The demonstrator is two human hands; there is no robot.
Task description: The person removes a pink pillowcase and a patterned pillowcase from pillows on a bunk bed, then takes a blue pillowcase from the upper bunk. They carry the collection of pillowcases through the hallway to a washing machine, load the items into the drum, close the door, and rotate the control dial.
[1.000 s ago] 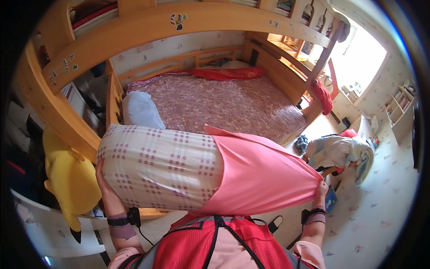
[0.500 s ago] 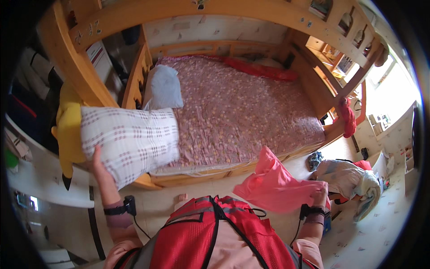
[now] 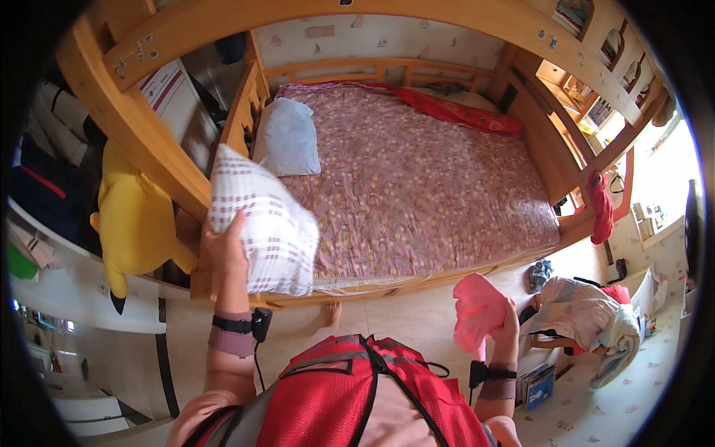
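Note:
My left hand [image 3: 229, 249] grips a white pillow with a dark plaid pattern [image 3: 264, 223] by its near-left side, holding it tilted over the front left corner of the lower bunk. My right hand [image 3: 506, 319] is closed round a bunched pink cloth [image 3: 477, 311], held above the floor in front of the bed. A pale blue pillow [image 3: 287, 138] lies at the left end of the bed. Under it spreads a mauve patterned bed cover [image 3: 424, 194]. A folded red cloth [image 3: 454, 110] runs along the back edge.
The wooden bunk frame [image 3: 160, 141] arches overhead and down the left. A yellow plush toy [image 3: 138, 223] sits beside its post. Red fabric [image 3: 600, 208] hangs at the right post. Piled clothes [image 3: 573, 305] and several books [image 3: 535, 387] lie at the right.
The plaid pillow has moved right and tilted more upright in my left hand, uncovering the yellow plush toy. My right hand has moved slightly left, and the pink cloth is now bunched rather than spread.

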